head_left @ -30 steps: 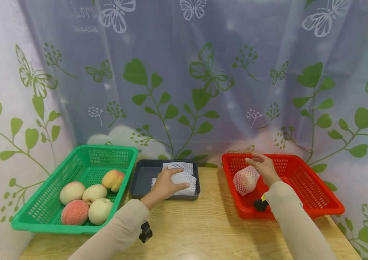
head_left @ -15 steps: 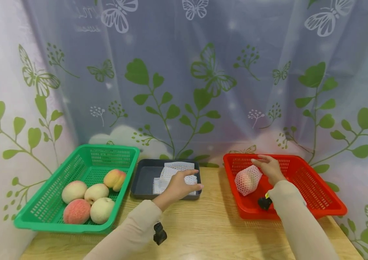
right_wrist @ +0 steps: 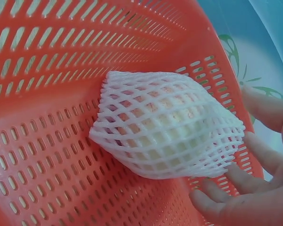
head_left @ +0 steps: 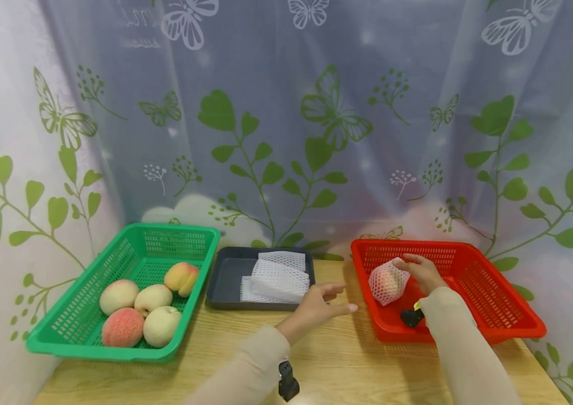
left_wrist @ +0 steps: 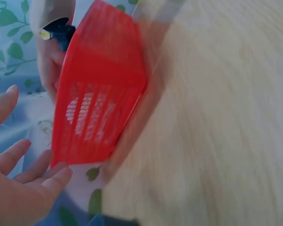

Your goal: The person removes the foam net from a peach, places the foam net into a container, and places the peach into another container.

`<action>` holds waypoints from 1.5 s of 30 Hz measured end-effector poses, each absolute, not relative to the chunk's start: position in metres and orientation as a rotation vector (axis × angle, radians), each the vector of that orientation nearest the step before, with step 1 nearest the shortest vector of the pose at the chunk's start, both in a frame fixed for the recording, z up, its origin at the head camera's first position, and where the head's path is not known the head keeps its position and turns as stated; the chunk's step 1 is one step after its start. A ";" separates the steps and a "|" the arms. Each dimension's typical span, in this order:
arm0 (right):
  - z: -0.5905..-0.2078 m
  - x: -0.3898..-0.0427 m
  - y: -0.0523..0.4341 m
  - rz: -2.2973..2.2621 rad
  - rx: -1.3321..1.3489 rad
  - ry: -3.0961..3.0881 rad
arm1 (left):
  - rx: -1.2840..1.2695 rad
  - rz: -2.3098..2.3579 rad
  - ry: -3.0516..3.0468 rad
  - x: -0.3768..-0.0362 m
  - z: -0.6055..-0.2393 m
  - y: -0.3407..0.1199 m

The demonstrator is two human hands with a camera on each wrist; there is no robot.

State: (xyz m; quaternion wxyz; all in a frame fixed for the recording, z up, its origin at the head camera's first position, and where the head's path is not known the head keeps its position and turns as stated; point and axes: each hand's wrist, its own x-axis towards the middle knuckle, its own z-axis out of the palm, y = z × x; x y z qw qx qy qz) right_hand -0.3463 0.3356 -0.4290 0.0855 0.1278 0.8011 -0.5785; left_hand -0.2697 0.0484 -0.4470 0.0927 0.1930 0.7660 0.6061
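A peach in a white foam net [right_wrist: 160,122] lies in the red basket [head_left: 499,284]. My right hand [head_left: 422,274] is over the basket with its fingers loosely spread; in the right wrist view its fingertips are right at the narrow end of the net. My left hand [head_left: 316,308] hovers over the table between the dark tray [head_left: 222,281] and the red basket. Its thumb and fingers are apart, with nothing between them. The left wrist view has this hand [left_wrist: 23,193] close to the basket's slotted outer wall [left_wrist: 92,117].
White foam nets [head_left: 281,278] lie piled in the tray. On the left stands a green basket [head_left: 43,337] holding several peaches [head_left: 122,327]. A printed curtain [head_left: 286,185] hangs behind the wooden table [head_left: 235,349].
My left hand has moved right, from over the tray to the gap before the red basket. My right hand has stayed by the netted peach, its fingers slightly lower.
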 end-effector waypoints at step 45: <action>-0.454 -0.357 0.328 -1.454 0.199 2.263 | 0.229 2.167 2.008 -0.257 -0.475 0.115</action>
